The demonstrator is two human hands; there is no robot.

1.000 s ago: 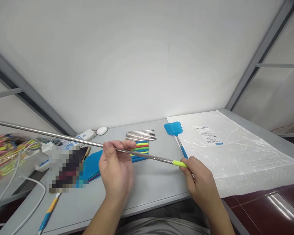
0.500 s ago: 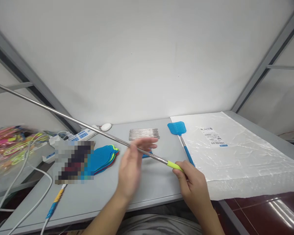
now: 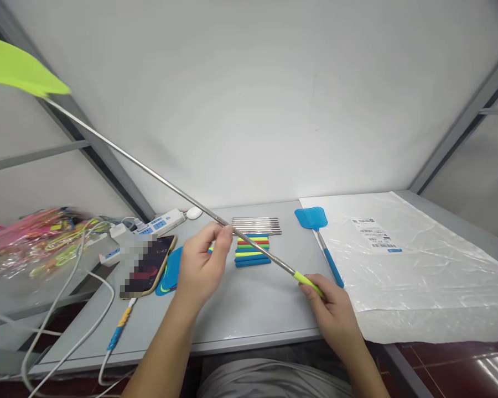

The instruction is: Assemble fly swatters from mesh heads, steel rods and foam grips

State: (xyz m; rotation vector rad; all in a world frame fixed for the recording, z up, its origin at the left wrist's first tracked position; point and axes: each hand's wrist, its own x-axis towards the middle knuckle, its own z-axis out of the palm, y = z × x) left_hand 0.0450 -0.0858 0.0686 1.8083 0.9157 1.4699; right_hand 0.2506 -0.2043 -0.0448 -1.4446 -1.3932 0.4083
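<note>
A fly swatter with an extended telescopic metal rod (image 3: 157, 176) slants across the view. Its yellow-green head (image 3: 19, 66) is at the upper left, partly cut off by the frame. My right hand (image 3: 330, 304) is wrapped round its yellow-green grip. Midway along, my left hand (image 3: 203, 265) has thumb and fingers closed on the rod. Below the rod lies a row of coloured grips (image 3: 253, 257), blue, yellow-green, green and red. Behind them is a row of short metal rods (image 3: 257, 225). A shorter blue fly swatter (image 3: 318, 232) rests to the right.
A white plastic package (image 3: 419, 276) with a label covers the table's right side. On the left are a phone (image 3: 155, 265) with its cable, blue swatter heads (image 3: 173, 271) partly behind my left hand, a power strip (image 3: 168, 221) and bagged colourful items (image 3: 41, 237).
My left hand has gone from open fingers by the rod to a closed hold on it. The swatter's yellow-green head has come into view, and the view has shifted slightly left.
</note>
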